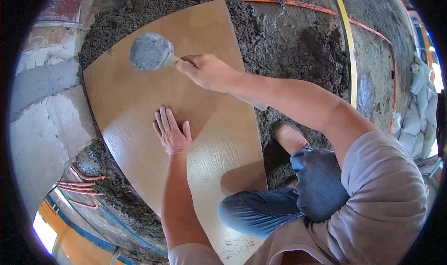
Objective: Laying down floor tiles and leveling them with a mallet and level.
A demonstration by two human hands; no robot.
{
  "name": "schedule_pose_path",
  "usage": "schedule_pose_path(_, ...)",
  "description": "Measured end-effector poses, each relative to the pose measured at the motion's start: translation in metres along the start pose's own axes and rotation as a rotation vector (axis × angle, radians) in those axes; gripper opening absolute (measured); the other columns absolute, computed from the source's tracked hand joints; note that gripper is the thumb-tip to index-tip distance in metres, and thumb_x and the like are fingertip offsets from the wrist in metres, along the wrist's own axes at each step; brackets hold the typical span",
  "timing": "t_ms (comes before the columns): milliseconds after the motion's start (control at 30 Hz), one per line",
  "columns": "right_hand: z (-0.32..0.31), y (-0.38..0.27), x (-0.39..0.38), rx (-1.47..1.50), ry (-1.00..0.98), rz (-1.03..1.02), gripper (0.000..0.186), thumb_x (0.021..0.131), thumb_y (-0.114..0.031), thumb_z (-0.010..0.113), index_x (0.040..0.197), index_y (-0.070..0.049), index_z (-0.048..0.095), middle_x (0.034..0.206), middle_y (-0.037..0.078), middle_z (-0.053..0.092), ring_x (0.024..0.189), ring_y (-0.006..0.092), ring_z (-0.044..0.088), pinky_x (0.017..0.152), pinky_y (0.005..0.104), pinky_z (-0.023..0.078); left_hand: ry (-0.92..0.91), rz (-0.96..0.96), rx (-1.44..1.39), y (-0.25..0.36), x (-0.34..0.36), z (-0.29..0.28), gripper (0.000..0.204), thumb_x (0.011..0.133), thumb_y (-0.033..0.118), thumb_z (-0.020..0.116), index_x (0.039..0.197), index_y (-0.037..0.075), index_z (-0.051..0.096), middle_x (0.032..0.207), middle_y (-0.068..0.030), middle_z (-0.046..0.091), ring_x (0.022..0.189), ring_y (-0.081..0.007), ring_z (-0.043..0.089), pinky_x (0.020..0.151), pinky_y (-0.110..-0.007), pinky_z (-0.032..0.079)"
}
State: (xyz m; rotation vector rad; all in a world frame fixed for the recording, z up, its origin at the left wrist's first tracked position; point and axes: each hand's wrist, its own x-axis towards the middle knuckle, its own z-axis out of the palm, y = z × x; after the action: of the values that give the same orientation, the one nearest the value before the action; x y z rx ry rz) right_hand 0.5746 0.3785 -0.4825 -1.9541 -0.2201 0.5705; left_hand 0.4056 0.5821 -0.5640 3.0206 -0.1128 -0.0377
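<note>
My right hand grips a rubber mallet by its pale handle, whose far end shows below my forearm. Its rounded grey head is held over the upper part of a large tan board-like panel with a wood-grain surface. My left hand lies flat on the panel, below and slightly right of the mallet head, fingers spread and empty. The panel rests in dark, crumbly mortar, which shows around its edges. I cannot tell whether the mallet head touches the panel.
A yellow straightedge runs along the right side. Orange pipes cross the floor at the top and lower left, with a blue pipe. Broken wall or masonry borders the left. Pale sacks are piled far right. My shoe stands in the mortar.
</note>
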Motion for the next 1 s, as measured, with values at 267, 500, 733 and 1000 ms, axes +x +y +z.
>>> schedule_pose_path(267, -0.014, 0.013, -0.041, 0.061, -0.074, 0.219, 0.055, 0.095, -0.054, 0.039, 0.103, -0.006, 0.065, 0.065, 0.012, 0.062, 0.059, 0.0243, 0.064, 0.059, 0.0377, 0.052, 0.054, -0.006, 0.047, -0.004, -0.007, 0.003, 0.07, 0.092, 0.043, 0.048, 0.146, 0.003, 0.027, 0.152, -0.0158, 0.027, 0.141, -0.0378, 0.023, 0.114, -0.054, 0.018)
schedule_pose_path(500, -0.024, 0.023, -0.066, 0.02, -0.137, 0.374, 0.064, 0.091, -0.063, 0.043, 0.073, -0.003, 0.058, 0.058, 0.011, 0.059, 0.046, 0.0222, 0.058, 0.044, 0.036, 0.049, 0.104, -0.004, 0.079, 0.001, -0.003, 0.007, 0.067, 0.094, 0.044, 0.045, 0.145, 0.005, 0.029, 0.152, -0.0151, 0.028, 0.141, -0.0342, 0.024, 0.114, -0.051, 0.019)
schedule_pose_path(733, -0.042, 0.03, -0.103, -0.152, -0.31, 0.401, 0.066, 0.091, -0.061, 0.043, 0.084, 0.002, 0.062, 0.062, 0.011, 0.06, 0.043, 0.0202, 0.056, 0.044, 0.0345, 0.049, 0.102, -0.008, 0.1, -0.005, -0.003, 0.006, 0.066, 0.095, 0.043, 0.045, 0.146, 0.005, 0.029, 0.153, -0.0145, 0.027, 0.142, -0.0336, 0.023, 0.116, -0.049, 0.018)
schedule_pose_path(1000, -0.056, 0.058, -0.096, 0.029, -0.434, 0.498, 0.056, 0.094, -0.053, 0.043, 0.1, -0.002, 0.065, 0.068, 0.012, 0.062, 0.05, 0.0211, 0.06, 0.049, 0.0355, 0.05, 0.051, 0.005, 0.033, 0.0, -0.003, 0.006, 0.069, 0.093, 0.044, 0.044, 0.146, 0.002, 0.028, 0.152, -0.0168, 0.029, 0.141, -0.037, 0.024, 0.115, -0.052, 0.016)
